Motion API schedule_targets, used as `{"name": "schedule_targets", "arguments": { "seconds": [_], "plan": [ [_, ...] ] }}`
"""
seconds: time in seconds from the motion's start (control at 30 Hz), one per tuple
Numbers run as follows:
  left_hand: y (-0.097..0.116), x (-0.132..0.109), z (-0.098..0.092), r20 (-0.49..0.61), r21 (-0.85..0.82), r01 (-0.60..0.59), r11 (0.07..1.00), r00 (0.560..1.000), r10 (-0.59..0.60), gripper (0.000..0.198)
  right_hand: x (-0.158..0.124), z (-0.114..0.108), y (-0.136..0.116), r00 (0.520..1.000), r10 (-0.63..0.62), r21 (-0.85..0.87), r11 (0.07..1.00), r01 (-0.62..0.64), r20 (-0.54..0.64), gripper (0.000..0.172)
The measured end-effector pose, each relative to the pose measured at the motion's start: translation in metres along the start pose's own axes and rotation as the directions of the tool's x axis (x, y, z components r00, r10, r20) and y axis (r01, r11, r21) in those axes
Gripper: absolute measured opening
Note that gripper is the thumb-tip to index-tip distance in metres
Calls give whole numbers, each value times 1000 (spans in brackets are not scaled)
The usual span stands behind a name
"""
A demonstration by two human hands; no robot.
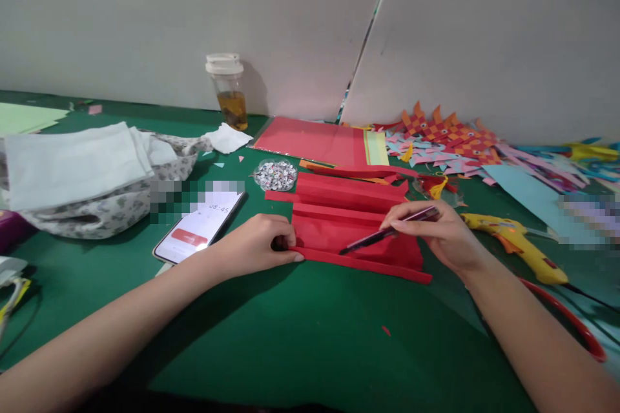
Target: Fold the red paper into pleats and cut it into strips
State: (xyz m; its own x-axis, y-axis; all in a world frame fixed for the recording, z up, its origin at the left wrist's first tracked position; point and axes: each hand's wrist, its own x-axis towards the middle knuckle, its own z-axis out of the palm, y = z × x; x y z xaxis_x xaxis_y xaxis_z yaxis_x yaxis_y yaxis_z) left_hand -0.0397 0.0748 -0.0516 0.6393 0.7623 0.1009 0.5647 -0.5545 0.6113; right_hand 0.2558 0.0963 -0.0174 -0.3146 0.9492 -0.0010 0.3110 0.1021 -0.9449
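Observation:
A sheet of red paper (349, 219), folded into long pleats, lies on the green table (300, 335) in front of me. My left hand (256, 245) presses down on its left end, fingers curled over the nearest fold. My right hand (436, 232) holds a dark pen (387, 232) in a pinch. The pen's tip rests on the paper near the middle. A few red strips (358, 173) lie just behind the folded sheet.
A phone (198, 229) lies left of the paper, beside a patterned cloth bag (111, 200). A dish of googly eyes (275, 175), a jar with a lid (227, 90), flat red sheets (314, 139), woven paper fish (445, 135) and a yellow glue gun (518, 242) surround the work area.

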Motion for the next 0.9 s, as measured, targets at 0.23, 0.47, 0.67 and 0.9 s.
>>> {"name": "schedule_targets", "arguments": {
  "seconds": [0.23, 0.47, 0.67, 0.9],
  "plan": [
    [0, 0, 0, 3, 6, 11, 1000, 1000, -11, 19, 0, 33, -9, 996, 75, 49, 996, -78, 46, 17],
    [1, 0, -1, 6, 12, 13, 1000, 1000, -13, 20, 2, 45, -7, 991, 81, 38, 996, -86, 108, 20],
    [0, 0, 0, 0, 10, 14, 1000, 1000, -14, 19, 4, 29, -1, 989, 110, 4, 994, -111, 95, 20],
    [-1, -1, -1, -4, -3, 4, 1000, 1000, -4, 19, 1, 0, -1, 987, 128, -105, 988, -118, 100, 19]
  ]
}}
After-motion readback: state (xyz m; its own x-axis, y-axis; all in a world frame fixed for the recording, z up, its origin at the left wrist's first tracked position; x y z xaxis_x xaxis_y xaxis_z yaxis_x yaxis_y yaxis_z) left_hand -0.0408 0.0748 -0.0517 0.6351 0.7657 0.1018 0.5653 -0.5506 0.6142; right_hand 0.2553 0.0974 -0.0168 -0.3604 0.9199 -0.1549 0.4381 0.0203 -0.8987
